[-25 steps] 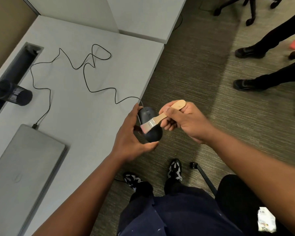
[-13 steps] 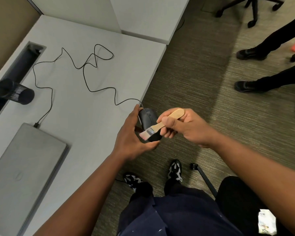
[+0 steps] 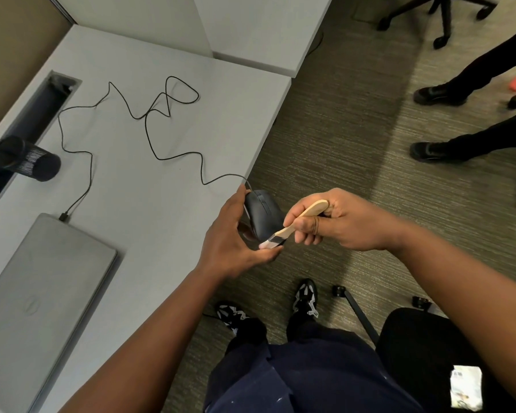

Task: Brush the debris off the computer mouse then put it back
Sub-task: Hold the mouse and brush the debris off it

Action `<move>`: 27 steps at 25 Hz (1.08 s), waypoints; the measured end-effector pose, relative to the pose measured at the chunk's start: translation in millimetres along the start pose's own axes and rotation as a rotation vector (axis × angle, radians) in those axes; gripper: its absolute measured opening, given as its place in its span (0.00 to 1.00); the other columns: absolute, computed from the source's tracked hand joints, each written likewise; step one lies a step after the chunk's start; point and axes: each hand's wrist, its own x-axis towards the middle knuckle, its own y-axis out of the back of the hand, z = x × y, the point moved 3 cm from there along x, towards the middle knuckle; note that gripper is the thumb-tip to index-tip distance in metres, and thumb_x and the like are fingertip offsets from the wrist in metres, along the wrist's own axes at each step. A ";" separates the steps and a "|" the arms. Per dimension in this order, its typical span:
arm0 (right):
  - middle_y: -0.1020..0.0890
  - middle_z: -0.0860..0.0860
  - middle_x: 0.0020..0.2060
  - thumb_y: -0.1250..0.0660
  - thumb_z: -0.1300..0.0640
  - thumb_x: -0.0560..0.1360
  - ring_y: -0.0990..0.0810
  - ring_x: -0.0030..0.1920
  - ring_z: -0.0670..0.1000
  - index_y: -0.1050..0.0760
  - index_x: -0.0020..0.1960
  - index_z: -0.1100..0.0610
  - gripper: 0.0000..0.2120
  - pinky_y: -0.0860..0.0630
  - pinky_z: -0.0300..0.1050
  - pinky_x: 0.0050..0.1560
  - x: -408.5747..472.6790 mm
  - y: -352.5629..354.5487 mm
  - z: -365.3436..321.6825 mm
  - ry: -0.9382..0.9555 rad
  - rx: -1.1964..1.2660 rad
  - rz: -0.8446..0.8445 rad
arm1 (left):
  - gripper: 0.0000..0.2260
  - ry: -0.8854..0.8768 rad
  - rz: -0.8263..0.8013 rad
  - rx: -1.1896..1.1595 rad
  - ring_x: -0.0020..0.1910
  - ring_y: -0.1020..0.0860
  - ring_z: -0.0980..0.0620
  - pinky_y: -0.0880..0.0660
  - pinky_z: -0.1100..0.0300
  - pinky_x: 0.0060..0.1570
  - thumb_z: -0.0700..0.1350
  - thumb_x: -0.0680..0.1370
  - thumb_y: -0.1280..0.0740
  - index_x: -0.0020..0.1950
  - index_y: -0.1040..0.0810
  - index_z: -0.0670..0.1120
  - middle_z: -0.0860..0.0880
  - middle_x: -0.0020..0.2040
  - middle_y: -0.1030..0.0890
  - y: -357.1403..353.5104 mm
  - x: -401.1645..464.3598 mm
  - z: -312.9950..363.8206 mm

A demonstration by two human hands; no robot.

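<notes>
A black wired computer mouse [image 3: 262,213] is held just off the desk's right edge, above the carpet. My left hand [image 3: 231,242] grips it from the left and below, thumb at its near end. My right hand [image 3: 335,223] pinches the wooden handle of a small paintbrush [image 3: 295,226]. The brush's pale bristles touch the near end of the mouse. The mouse's black cable [image 3: 161,126] snakes back across the grey desk [image 3: 149,204].
A closed grey laptop [image 3: 39,296] lies at the desk's near left, with a black mesh cup [image 3: 27,162] on its side behind it beside a cable slot. Other people's legs and shoes [image 3: 438,150] and a chair base stand on the carpet at right. My own chair sits lower right.
The brush has swept down the mouse toward its near end. Both hands have stayed beside the desk edge with the same holds.
</notes>
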 end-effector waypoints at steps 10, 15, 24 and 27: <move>0.13 0.52 0.41 0.32 0.56 0.82 0.14 0.43 0.48 0.16 0.52 0.54 0.06 0.16 0.46 0.48 -7.8 23.7 4.9 -0.124 -0.260 -0.002 | 0.59 -0.020 -0.002 0.002 0.56 0.19 0.54 0.22 0.68 0.50 0.61 0.63 0.15 0.85 0.46 0.54 0.54 0.79 0.32 6.2 -1.7 -0.3; 0.15 0.55 0.36 0.33 0.55 0.82 0.18 0.37 0.55 0.17 0.47 0.55 0.08 0.20 0.49 0.42 -6.5 31.0 5.2 -0.074 -0.154 0.263 | 0.58 -0.049 0.018 -0.084 0.63 0.22 0.56 0.24 0.73 0.53 0.58 0.63 0.14 0.85 0.46 0.56 0.64 0.76 0.35 6.3 -5.6 -0.2; 0.23 0.51 0.32 0.35 0.53 0.82 0.29 0.31 0.49 0.19 0.48 0.64 0.14 0.31 0.48 0.35 10.7 -11.7 21.6 -0.225 -0.232 0.136 | 0.56 -0.120 0.021 -0.136 0.71 0.30 0.64 0.26 0.71 0.58 0.54 0.64 0.14 0.84 0.43 0.53 0.63 0.78 0.36 3.5 -6.3 9.1; 0.24 0.52 0.32 0.36 0.56 0.82 0.30 0.31 0.49 0.20 0.49 0.67 0.14 0.33 0.44 0.32 10.9 -15.6 20.6 -0.228 -0.157 0.174 | 0.57 -0.123 0.011 -0.116 0.74 0.32 0.63 0.26 0.71 0.60 0.52 0.64 0.13 0.85 0.44 0.51 0.56 0.81 0.36 3.1 -5.6 8.5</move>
